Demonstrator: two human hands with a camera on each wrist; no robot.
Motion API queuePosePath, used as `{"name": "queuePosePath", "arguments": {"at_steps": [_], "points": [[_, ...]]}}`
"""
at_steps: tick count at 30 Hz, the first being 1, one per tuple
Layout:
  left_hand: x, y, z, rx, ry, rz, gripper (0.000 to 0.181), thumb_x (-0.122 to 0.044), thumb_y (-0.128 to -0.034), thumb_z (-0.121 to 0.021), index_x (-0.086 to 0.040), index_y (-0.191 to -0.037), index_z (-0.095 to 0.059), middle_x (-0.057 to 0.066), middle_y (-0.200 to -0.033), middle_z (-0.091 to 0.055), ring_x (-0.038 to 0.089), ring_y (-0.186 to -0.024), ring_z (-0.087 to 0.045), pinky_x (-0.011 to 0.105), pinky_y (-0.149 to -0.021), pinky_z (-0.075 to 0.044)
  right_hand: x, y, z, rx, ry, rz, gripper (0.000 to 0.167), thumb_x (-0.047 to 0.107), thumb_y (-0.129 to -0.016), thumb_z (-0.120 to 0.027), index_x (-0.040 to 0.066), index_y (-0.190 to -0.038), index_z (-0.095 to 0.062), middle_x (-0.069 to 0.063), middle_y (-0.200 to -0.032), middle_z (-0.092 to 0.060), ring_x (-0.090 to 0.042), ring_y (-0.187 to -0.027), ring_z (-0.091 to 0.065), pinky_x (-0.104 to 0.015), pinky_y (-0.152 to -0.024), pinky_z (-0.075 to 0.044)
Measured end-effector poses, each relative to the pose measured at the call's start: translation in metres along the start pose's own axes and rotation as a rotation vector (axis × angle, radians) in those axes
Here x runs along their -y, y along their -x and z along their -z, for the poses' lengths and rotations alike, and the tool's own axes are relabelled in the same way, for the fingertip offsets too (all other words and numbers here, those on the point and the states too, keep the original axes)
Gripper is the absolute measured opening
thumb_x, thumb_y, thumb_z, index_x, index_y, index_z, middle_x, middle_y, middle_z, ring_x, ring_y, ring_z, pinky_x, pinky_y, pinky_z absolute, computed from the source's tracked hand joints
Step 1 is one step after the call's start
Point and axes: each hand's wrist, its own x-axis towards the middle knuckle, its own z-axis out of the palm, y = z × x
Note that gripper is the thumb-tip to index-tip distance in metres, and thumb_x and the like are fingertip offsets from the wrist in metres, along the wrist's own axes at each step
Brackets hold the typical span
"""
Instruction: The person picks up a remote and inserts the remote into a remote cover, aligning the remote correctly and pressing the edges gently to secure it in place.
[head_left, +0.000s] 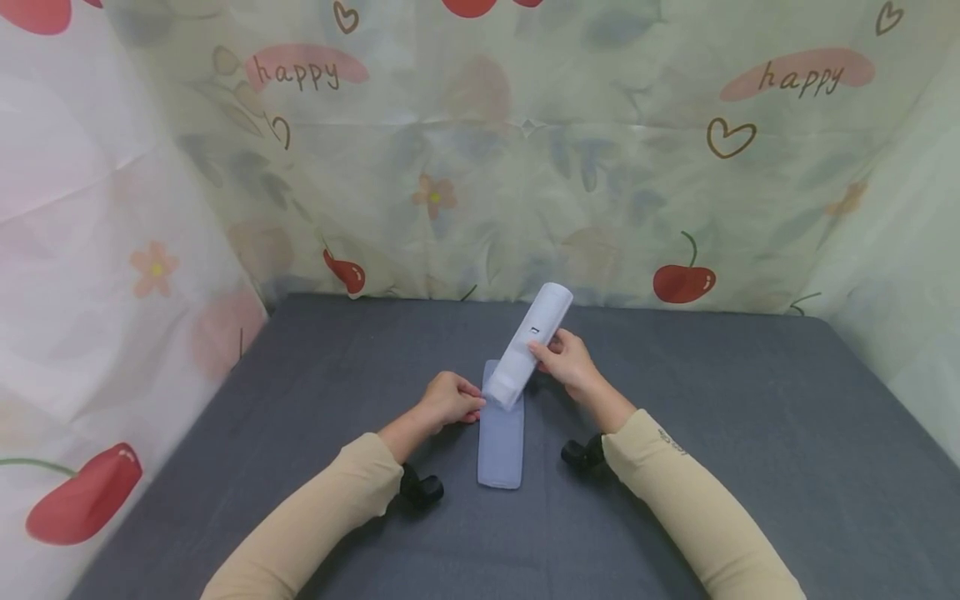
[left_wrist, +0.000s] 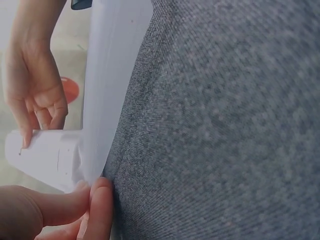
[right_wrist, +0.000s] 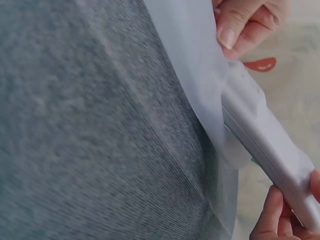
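A white, elongated device like a remote control [head_left: 534,329] is held tilted by the right hand [head_left: 573,367], thumb on one face and fingers on the other. Its lower end meets a flat, translucent bluish sleeve [head_left: 501,450] lying lengthwise on the dark cloth. The left hand [head_left: 450,398] pinches the sleeve's left edge beside that end. In the left wrist view, the left thumb and fingers [left_wrist: 102,200] grip the film's edge next to the device [left_wrist: 45,155]. The right wrist view has the device [right_wrist: 265,135] against the sleeve [right_wrist: 195,65]; whether its end is inside, I cannot tell.
Dark grey cloth [head_left: 300,358] covers the table. A patterned curtain [head_left: 480,167] hangs behind it and at both sides. Black wrist-worn devices sit under each sleeve cuff, at the left wrist [head_left: 422,488] and the right wrist [head_left: 581,454].
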Motion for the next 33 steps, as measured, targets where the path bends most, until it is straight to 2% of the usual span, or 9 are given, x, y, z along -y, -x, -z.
{"name": "queuePosePath", "arguments": {"at_steps": [8, 11, 16, 24, 33], "points": [[-0.0013, 0.0009, -0.0005, 0.013, 0.007, 0.008, 0.017, -0.002, -0.0839, -0.066, 0.007, -0.097, -0.067, 0.006, -0.069, -0.064, 0.005, -0.052, -0.057, 0.019, -0.055, -0.054, 0.0018, -0.0015, 0.0018, 0.095, 0.001, 0.010, 0.046, 0.010, -0.096, -0.049, -0.009, -0.136, -0.036, -0.033, -0.130, -0.048, -0.030, -0.113, -0.055, -0.046, -0.097, -0.047], [-0.0012, 0.0009, -0.0003, 0.024, 0.021, 0.014, 0.017, -0.003, -0.0849, -0.065, 0.007, -0.099, -0.067, 0.005, -0.070, -0.063, 0.005, -0.054, -0.057, 0.019, -0.056, -0.054, 0.0026, -0.0018, 0.0016, 0.107, -0.002, 0.003, 0.048, 0.011, -0.096, -0.049, -0.008, -0.138, -0.035, -0.032, -0.132, -0.048, -0.033, -0.116, -0.053, -0.046, -0.097, -0.046], [-0.0012, 0.0002, 0.0002, 0.032, 0.097, 0.027, 0.020, -0.006, -0.0894, -0.060, 0.010, -0.100, -0.065, 0.005, -0.069, -0.061, 0.005, -0.054, -0.057, 0.019, -0.056, -0.054, 0.0015, -0.0023, 0.0005, 0.090, -0.009, -0.005, 0.048, 0.011, -0.096, -0.050, -0.007, -0.138, -0.035, -0.031, -0.133, -0.048, -0.034, -0.118, -0.052, -0.045, -0.098, -0.046], [0.0010, -0.0043, -0.0004, -0.020, 0.127, 0.014, 0.017, -0.003, -0.0887, -0.059, 0.011, -0.095, -0.067, 0.005, -0.067, -0.059, 0.005, -0.051, -0.056, 0.019, -0.053, -0.053, 0.0010, -0.0023, -0.0045, 0.086, -0.005, -0.011, 0.050, 0.012, -0.096, -0.051, -0.006, -0.139, -0.034, -0.031, -0.132, -0.049, -0.036, -0.118, -0.053, -0.047, -0.097, -0.046], [0.0004, -0.0053, -0.0038, -0.096, 0.054, 0.015, 0.018, -0.007, -0.0883, -0.059, 0.004, -0.096, -0.070, 0.015, -0.084, -0.070, 0.006, -0.057, -0.060, 0.021, -0.059, -0.055, 0.0036, -0.0032, -0.0060, 0.126, 0.026, 0.000, 0.049, 0.013, -0.097, -0.049, -0.001, -0.142, -0.034, -0.025, -0.137, -0.046, -0.037, -0.123, -0.050, -0.047, -0.097, -0.046]]}}
